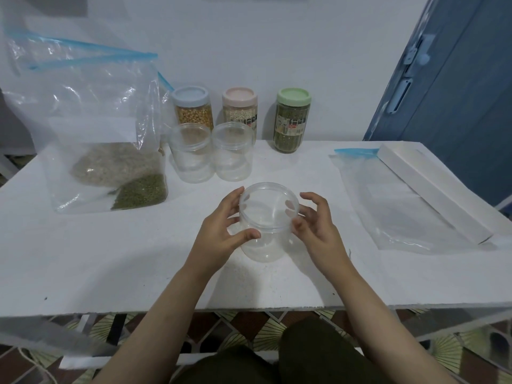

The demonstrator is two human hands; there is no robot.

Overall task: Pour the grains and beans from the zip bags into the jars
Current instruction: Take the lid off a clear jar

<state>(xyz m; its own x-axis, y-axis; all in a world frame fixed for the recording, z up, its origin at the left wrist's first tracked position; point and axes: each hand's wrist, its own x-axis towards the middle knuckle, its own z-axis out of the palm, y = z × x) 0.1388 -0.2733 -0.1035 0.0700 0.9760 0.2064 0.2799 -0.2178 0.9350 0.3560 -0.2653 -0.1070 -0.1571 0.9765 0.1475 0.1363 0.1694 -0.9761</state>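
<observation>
jar [266, 223] of clear plastic, lidded and empty, stands near the middle of the white table [110, 261], a little toward the front edge, and both hands are on it. left hand [225, 231] is curled round its left side, thumb across the front just under the lid's rim; right hand [315, 225] has its fingertips against the right side of the clear lid [268, 202], the outer fingers lifted and spread. this looks like the step of getting the lid off before any pouring; whether it is being twisted or only steadied i cannot tell.

behind it stand two more clear lidded jars [212, 153], empty and touching each other. further back, near the rear edge, three filled jars stand in a row: a blue-lidded jar [191, 108] of yellow kernels, a pink-lidded jar [239, 108] of pale grain, and a green-lidded jar [291, 120] of green beans.

at the left side, upright zip bags [91, 128] with blue seals stand together, holding pale grain [116, 164] and green beans [142, 191]; how many bags there are is unclear. an empty zip bag [399, 206] lies flat toward the right edge, partly under a long white box [432, 189].

next move, as i judge it: take the lid off and set it aside, then bring a bag over from the left. bags are limp and wide-mouthed, so the pour will want the opening narrowed over the jar's mouth to avoid spilling.
</observation>
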